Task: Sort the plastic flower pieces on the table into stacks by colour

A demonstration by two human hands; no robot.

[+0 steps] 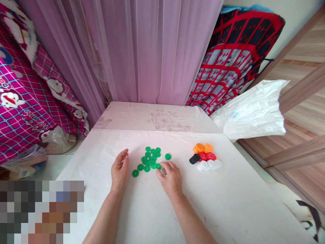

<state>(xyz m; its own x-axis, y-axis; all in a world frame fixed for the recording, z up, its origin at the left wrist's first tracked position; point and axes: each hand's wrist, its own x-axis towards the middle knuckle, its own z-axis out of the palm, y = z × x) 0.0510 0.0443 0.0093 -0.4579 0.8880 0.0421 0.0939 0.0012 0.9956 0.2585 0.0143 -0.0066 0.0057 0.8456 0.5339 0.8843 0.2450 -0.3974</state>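
Observation:
Green notched plastic discs lie in a loose, partly overlapping cluster on the white tabletop. My right hand is at the cluster's lower right edge, its thumb and forefinger tips closed around one green disc. A single green disc lies apart, just beyond my right fingers. Left of the cluster, my left hand rests on its side, holding nothing, with fingers loosely bent and thumb apart. Another disc sits at the cluster's near left end.
To the right are stacks of orange discs, red discs, black discs and white discs. A white plastic bag stands at the table's right edge. Purple curtains hang behind the table.

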